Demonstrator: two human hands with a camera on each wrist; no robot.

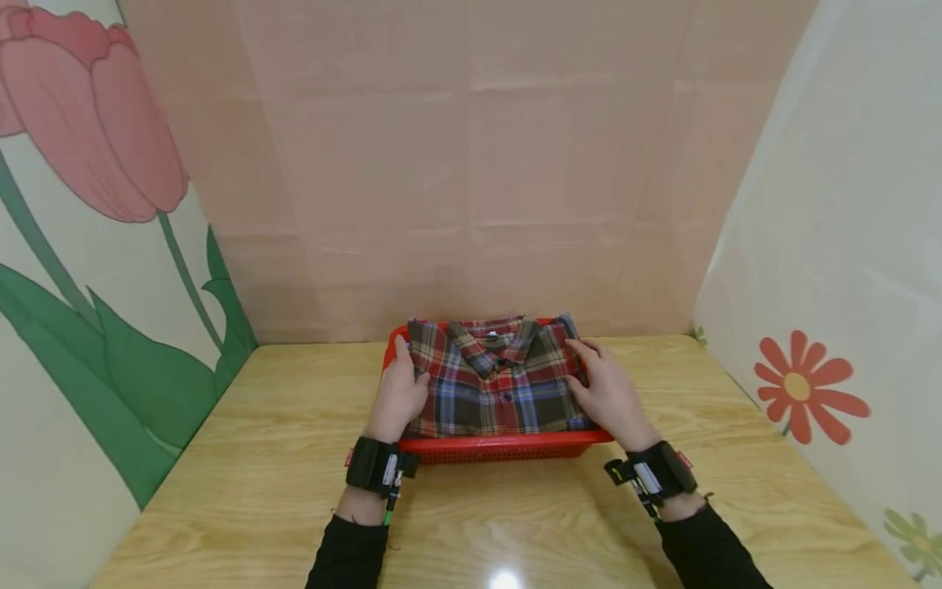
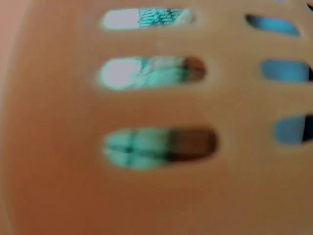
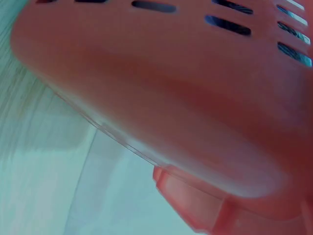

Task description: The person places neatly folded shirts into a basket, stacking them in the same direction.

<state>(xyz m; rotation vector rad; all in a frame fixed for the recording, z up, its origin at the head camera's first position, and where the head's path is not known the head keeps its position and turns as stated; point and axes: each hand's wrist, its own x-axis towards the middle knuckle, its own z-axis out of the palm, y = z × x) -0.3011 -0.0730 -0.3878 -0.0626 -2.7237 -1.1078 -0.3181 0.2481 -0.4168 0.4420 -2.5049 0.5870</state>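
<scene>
A folded plaid shirt (image 1: 508, 393) in red, dark green and blue lies collar up in a red plastic basket (image 1: 508, 442). At the basket's left side my left hand (image 1: 398, 393) has its index finger extended along the rim and its thumb toward the shirt's edge. On the opposite side, my right hand (image 1: 607, 395) rests at the shirt's right edge with fingers and thumb apart. Close up, the slotted basket wall (image 2: 244, 191) fills the left wrist view. In the right wrist view the basket wall (image 3: 146, 73) hides the hand.
Under the basket is a light wooden table (image 1: 257, 474). A plain pinkish-brown backdrop (image 1: 471, 164) rises behind it. Flower-printed panels stand at the left (image 1: 96, 204) and right (image 1: 846, 245). Black bands with small cameras sit on both wrists.
</scene>
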